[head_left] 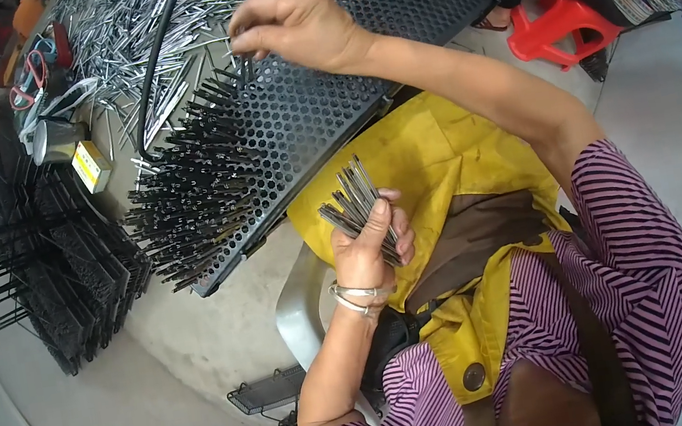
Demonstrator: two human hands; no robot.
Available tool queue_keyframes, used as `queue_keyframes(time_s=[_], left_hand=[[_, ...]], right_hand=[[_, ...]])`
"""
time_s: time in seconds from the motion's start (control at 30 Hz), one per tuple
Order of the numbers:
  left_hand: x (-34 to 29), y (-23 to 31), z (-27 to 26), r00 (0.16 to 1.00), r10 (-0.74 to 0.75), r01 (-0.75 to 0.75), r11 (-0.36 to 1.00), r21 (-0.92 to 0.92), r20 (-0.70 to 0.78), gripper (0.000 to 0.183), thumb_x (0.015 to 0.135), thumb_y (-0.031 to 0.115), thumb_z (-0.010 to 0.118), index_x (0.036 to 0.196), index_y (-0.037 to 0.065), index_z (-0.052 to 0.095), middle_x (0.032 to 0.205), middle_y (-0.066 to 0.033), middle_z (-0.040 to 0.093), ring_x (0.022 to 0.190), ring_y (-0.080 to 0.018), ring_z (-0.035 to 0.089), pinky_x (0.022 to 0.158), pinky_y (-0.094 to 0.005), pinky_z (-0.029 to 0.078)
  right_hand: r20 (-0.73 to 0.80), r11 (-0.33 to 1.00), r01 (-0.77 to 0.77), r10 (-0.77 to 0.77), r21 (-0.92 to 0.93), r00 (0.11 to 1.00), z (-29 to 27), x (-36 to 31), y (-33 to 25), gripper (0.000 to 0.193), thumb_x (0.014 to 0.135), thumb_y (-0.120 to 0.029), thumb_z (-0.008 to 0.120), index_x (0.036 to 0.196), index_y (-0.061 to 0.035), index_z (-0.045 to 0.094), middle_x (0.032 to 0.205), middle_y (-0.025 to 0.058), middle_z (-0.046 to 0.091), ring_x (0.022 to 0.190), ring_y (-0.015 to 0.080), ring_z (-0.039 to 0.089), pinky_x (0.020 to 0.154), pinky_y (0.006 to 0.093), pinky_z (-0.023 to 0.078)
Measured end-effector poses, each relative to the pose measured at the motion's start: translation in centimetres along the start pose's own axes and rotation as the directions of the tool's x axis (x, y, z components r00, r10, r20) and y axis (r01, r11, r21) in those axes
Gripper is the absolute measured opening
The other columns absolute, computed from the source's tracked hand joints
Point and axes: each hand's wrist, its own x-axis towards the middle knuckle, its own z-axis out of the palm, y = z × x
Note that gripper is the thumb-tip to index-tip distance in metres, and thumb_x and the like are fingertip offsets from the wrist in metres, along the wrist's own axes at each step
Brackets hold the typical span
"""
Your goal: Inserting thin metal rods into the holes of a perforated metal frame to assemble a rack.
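Centrally, the left hand (pixel 368 248) is gripping a bundle of thin metal rods (pixel 354 202), its fingers curled shut around them above a yellow apron (pixel 429 156); the rods are fanning upward out of the fist, and two bangles (pixel 353 297) are circling the wrist. Above, the right hand (pixel 291 26) is reaching out over a black perforated panel (pixel 324 101), its fingertips (pixel 246 46) pinching together just over the holes; whether a rod is lying between them cannot be told. Across the panel's left part, many dark rods (pixel 198 199) are already standing in the holes, leaning toward the left edge, while the right part is showing bare holes. Beyond the panel, a heap of loose metal rods (pixel 128 24) is lying on the work surface, with a black cable (pixel 159 55) curving across it. To the far left, a stack of black wire racks (pixel 56 255) is resting on the floor, near a metal cup (pixel 55 139) and a small yellow box (pixel 92 166). At upper right, a red plastic stool (pixel 560 26) is standing beside another seated person.
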Motion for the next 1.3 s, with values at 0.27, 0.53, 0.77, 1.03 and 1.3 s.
queue_keyframes(time_s=[0.27, 0.53, 0.77, 1.03, 1.3], left_hand=[[0.0, 0.3, 0.0, 1.0, -0.029, 0.029, 0.998, -0.049, 0.006, 0.02, 0.082, 0.019, 0.055, 0.093, 0.002, 0.051, 0.061, -0.006, 0.045, 0.046, -0.0143, 0.044, 0.038, -0.0245, 0.034], [0.0, 0.9, 0.2, 0.999, -0.035, 0.035, 0.999, -0.028, -0.014, 0.02, 0.083, 0.019, 0.053, 0.094, 0.003, 0.05, 0.061, -0.0058, 0.045, 0.047, -0.0144, 0.043, 0.039, -0.0243, 0.034], [0.1, 0.9, -0.3, 1.0, 0.005, -0.004, 0.998, -0.065, 0.021, 0.022, 0.083, 0.02, 0.052, 0.097, 0.004, 0.049, 0.063, -0.0065, 0.045, 0.049, -0.0143, 0.043, 0.039, -0.025, 0.034], [0.1, 1.2, -1.1, 0.998, 0.043, -0.04, 0.996, -0.079, 0.037, 0.029, 0.084, 0.023, 0.05, 0.106, 0.005, 0.047, 0.066, -0.006, 0.045, 0.052, -0.0156, 0.043, 0.042, -0.0267, 0.035], [0.1, 1.3, -1.0, 0.988, 0.115, -0.113, 0.993, -0.023, 0.103, 0.027, 0.082, 0.021, 0.053, 0.099, -0.001, 0.051, 0.068, -0.0119, 0.054, 0.051, -0.0186, 0.05, 0.038, -0.0252, 0.038]], right_hand=[[0.271, 0.831, 0.342, -0.24, -0.439, 0.932, 1.8, 1.8, -0.5, 0.007, 0.066, -0.005, 0.059, 0.07, 0.0007, 0.058, 0.063, 0.0138, 0.057, 0.054, 0.0252, 0.056, 0.052, 0.0318, 0.043], [0.471, 0.8, 0.296, -0.019, -0.522, 0.882, 2.3, 3.6, -1.8, 0.005, 0.061, -0.002, 0.057, 0.063, 0.0016, 0.056, 0.056, 0.0135, 0.054, 0.052, 0.0247, 0.055, 0.052, 0.0336, 0.044], [0.315, 0.808, 0.204, -0.024, -0.552, 0.949, 1.5, 1.2, -0.3, 0.019, 0.07, -0.01, 0.061, 0.059, 0.0006, 0.05, 0.055, 0.0162, 0.051, 0.05, 0.0273, 0.054, 0.05, 0.0364, 0.044], [0.299, 0.873, 0.14, 0.007, -0.467, 0.954, 0.4, -5.8, -3.8, 0.023, 0.072, -0.015, 0.061, 0.078, 0.0065, 0.054, 0.056, 0.0166, 0.053, 0.05, 0.0252, 0.055, 0.048, 0.0328, 0.043], [0.474, 0.725, -0.688, 0.604, 0.007, 0.641, -1.2, -9.0, -6.6, 0.014, 0.073, -0.008, 0.062, 0.076, 0.0054, 0.059, 0.056, 0.0049, 0.056, 0.047, 0.006, 0.05, 0.043, 0.0198, 0.038]])
